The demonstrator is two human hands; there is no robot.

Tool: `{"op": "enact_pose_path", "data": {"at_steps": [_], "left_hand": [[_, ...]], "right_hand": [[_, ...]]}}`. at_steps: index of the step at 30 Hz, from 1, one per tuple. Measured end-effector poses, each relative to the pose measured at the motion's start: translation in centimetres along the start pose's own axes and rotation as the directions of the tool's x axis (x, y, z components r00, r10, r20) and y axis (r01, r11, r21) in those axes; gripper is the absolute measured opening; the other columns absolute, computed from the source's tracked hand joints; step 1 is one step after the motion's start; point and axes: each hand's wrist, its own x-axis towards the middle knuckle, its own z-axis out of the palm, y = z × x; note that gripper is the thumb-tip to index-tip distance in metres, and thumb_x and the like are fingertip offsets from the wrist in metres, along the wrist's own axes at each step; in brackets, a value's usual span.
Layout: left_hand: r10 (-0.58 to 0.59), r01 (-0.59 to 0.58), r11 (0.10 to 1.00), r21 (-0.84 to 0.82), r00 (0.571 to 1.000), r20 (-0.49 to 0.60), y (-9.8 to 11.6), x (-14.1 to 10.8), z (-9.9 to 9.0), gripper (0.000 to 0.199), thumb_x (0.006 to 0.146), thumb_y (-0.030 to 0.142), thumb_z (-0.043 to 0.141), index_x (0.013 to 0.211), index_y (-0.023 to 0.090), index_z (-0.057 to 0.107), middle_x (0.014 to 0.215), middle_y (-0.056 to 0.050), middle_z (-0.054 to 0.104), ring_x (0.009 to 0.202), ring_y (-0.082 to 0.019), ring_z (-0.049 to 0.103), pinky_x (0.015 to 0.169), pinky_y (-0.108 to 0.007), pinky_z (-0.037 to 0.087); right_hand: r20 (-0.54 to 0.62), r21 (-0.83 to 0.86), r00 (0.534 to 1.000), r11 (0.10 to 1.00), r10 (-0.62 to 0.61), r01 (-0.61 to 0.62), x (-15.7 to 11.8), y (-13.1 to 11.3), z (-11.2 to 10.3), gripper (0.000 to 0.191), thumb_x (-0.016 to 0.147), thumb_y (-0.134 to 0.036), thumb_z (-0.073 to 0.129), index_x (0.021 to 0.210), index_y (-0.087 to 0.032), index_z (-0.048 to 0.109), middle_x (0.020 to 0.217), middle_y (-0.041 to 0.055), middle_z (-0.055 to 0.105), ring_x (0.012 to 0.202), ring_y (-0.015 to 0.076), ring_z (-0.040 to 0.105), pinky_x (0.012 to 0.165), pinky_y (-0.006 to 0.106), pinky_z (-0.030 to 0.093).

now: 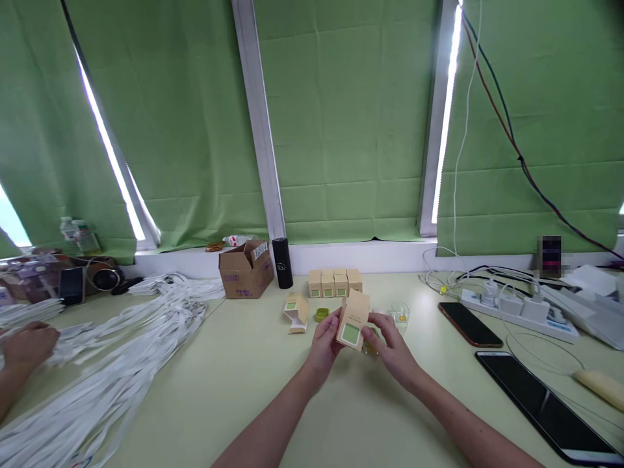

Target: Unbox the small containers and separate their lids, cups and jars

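Fingers of the left hand [322, 343] and right hand [394, 350] pinch a small tan box [357, 311], tilted above the table [205, 377]; print beside its green label [350, 334] is unreadable. Near the back edge stands a row of similar boxes [327, 284]; farther left, a carton [244, 276] bears illegible purple printing.

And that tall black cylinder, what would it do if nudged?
Standing tall on a narrow base, the black cylinder would probably tip if pushed high up. Its rounded sides suggest it might then roll, and its smooth-looking surface could feel slippery.
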Motion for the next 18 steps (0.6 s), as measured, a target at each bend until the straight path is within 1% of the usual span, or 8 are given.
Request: {"op": "enact_pose_path", "data": {"at_steps": [2,5,8,11,13,18], "left_hand": [[0.018,-0.017,0.999,0.043,1.0,-0.012,0.2,0.0,0.1,0.055,0.089,0.054,0.072,0.133,0.021,0.067,0.125,-0.014,0.072,0.11,-0.031,0.068,0.083,-0.037,0.058],[0.072,-0.068,0.989,0.129,0.997,-0.021,0.4,0.0,0.2,0.055,0.091,0.056,0.067,0.133,0.02,0.066,0.131,-0.015,0.069,0.11,-0.03,0.067,0.083,-0.038,0.058],[0.144,-0.145,0.963,0.229,0.989,0.023,0.6,-0.2,0.4,0.054,0.093,0.054,0.065,0.135,0.019,0.064,0.134,-0.016,0.067,0.111,-0.03,0.066,0.085,-0.039,0.057],[0.21,-0.23,0.921,0.314,0.973,0.094,0.5,-0.5,0.5,0.055,0.093,0.05,0.066,0.138,0.021,0.061,0.137,-0.015,0.065,0.115,-0.029,0.064,0.09,-0.04,0.055],[0.229,-0.261,0.897,0.356,0.965,0.131,0.2,-0.6,0.6,0.056,0.092,0.048,0.067,0.141,0.022,0.057,0.14,-0.014,0.062,0.117,-0.029,0.063,0.091,-0.039,0.055],[0.217,-0.267,0.866,0.424,0.962,0.163,0.1,-0.7,0.7,0.057,0.094,0.048,0.064,0.143,0.022,0.052,0.141,-0.015,0.06,0.117,-0.029,0.063,0.095,-0.041,0.053]], "right_hand": [[0.003,0.096,0.999,0.995,0.038,-0.038,0.1,0.2,0.0,0.052,0.087,-0.072,0.062,0.111,-0.027,0.073,0.12,0.0099,0.069,0.124,0.0336,0.055,0.109,0.05,0.043],[0.038,0.284,0.996,0.955,0.076,-0.084,0.5,0.2,-0.1,0.052,0.083,-0.07,0.068,0.108,-0.024,0.071,0.114,0.0103,0.071,0.111,0.0318,0.064,0.097,0.044,0.051],[0.028,0.422,0.993,0.899,0.117,-0.117,0.7,-0.3,-0.3,0.053,0.079,-0.07,0.073,0.103,-0.023,0.07,0.109,0.0115,0.075,0.103,0.0316,0.068,0.088,0.041,0.054],[-0.012,0.461,0.988,0.877,0.157,-0.134,0.8,-0.5,-0.4,0.055,0.075,-0.07,0.076,0.1,-0.022,0.07,0.104,0.0131,0.076,0.101,0.0331,0.069,0.084,0.041,0.055],[-0.024,0.459,0.986,0.878,0.165,-0.136,0.9,-0.3,-0.4,0.054,0.076,-0.069,0.077,0.101,-0.021,0.07,0.104,0.0131,0.077,0.1,0.0329,0.069,0.083,0.04,0.055],[-0.05,0.412,0.989,0.905,0.139,-0.106,1.0,1.1,-0.2,0.052,0.079,-0.066,0.076,0.105,-0.022,0.07,0.107,0.0116,0.076,0.097,0.0293,0.069,0.088,0.041,0.053]]}}
